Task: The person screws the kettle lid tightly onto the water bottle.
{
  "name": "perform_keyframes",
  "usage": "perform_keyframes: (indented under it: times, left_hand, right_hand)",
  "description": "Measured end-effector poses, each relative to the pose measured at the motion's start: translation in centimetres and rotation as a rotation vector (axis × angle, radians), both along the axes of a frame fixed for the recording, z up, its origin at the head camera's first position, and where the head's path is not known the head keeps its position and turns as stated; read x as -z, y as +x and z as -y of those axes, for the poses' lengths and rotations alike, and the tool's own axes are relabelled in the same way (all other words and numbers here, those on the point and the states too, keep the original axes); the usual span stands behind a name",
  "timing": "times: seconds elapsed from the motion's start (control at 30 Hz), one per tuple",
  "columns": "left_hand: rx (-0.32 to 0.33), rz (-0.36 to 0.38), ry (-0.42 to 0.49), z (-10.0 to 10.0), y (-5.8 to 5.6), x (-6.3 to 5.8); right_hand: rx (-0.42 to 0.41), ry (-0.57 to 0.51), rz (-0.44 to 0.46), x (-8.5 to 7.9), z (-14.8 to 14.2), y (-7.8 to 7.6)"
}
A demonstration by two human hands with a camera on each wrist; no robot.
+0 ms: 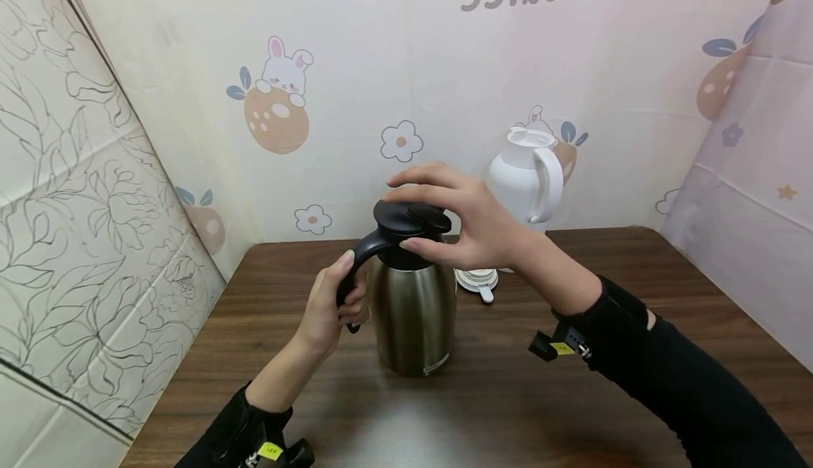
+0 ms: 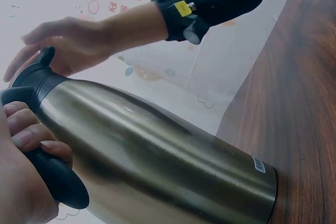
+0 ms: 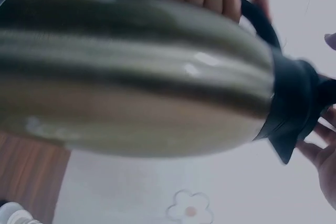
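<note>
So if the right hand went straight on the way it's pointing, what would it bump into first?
Probably the black lid on the metal flask, which sits just ahead of the right hand in the head view. Whether they already touch is hard to tell.

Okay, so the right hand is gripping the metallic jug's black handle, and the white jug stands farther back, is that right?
Not quite: it's the left hand that grips the black handle of the metallic jug, as the head view shows. The white jug does stand farther back.
</note>
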State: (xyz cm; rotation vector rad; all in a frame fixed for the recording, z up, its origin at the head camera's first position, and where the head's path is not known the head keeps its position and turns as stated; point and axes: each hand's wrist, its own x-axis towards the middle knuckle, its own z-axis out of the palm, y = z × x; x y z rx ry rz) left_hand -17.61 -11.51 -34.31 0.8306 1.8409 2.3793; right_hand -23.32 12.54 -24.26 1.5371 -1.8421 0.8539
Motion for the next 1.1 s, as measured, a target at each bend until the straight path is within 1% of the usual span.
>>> perform_keyframes:
  times: [0.1,0.27,0.37,0.53,0.63,0.87,1.1]
  left_hand:
    - [0.001,0.0,0.001,0.0,0.0,0.0]
    - [0.004,0.004,-0.004,0.0,0.0,0.1]
    - [0.008,0.0,-0.005,0.0,0.0,0.2]
    - [0.002,-0.005,-0.003,-0.1,0.0,0.2]
    - [-0.009,-0.005,-0.001,0.0,0.0,0.2]
    - [-0.024,0.011,-0.002,0.0,-0.1,0.1]
    - [-0.023,0.005,-0.007,0.0,-0.1,0.1]
  right_hand:
    - [-0.042,-0.012,-0.046,0.4,-0.1,-0.9]
    - [-0.062,-0.023,-0.122,1.3,0.2,-1.9]
    - [-0.054,-0.04,-0.142,1.7,0.3,-2.0]
    - [-0.01,-0.067,-0.157,2.0,0.6,-1.8]
    - [0.045,-0.076,-0.169,2.0,0.9,-1.5]
    - [0.215,-0.08,-0.216,2.0,1.5,-0.7]
    - [0.39,-0.036,-0.331,1.8,2.4,0.5]
